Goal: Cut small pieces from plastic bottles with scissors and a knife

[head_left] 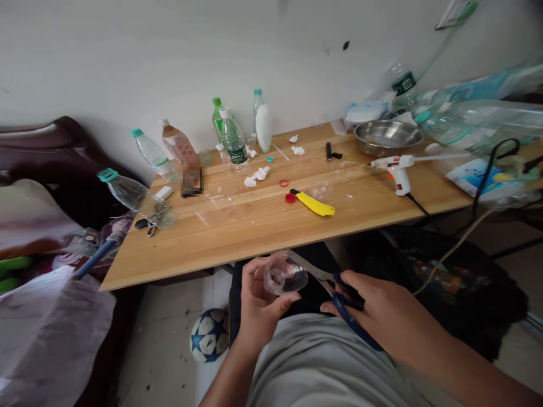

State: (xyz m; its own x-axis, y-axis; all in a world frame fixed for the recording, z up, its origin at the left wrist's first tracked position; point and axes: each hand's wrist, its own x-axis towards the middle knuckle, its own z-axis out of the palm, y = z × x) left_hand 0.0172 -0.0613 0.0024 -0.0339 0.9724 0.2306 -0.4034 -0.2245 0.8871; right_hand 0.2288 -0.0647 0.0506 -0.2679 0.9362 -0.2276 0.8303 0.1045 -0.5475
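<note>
Over my lap, just off the table's front edge, my left hand (261, 302) holds a cut-off clear plastic bottle top (285, 276), its threaded neck turned toward me. My right hand (377, 302) grips a pair of scissors (345, 308) with dark blue handles. The blades are apart and point left, right at the rim of the bottle piece; whether they bite into the plastic I cannot tell. On the wooden table (178, 254) beyond lie a yellow utility knife (314, 203), a red cap (290, 198) and a red ring (283, 182).
A white hot glue gun (396, 171) with its cord stands on the right by a steel bowl (388, 135). Several plastic bottles (235, 144) stand along the wall, with crumpled tissue (257, 177) nearby. A ball (209, 334) rests on the floor, left of my legs.
</note>
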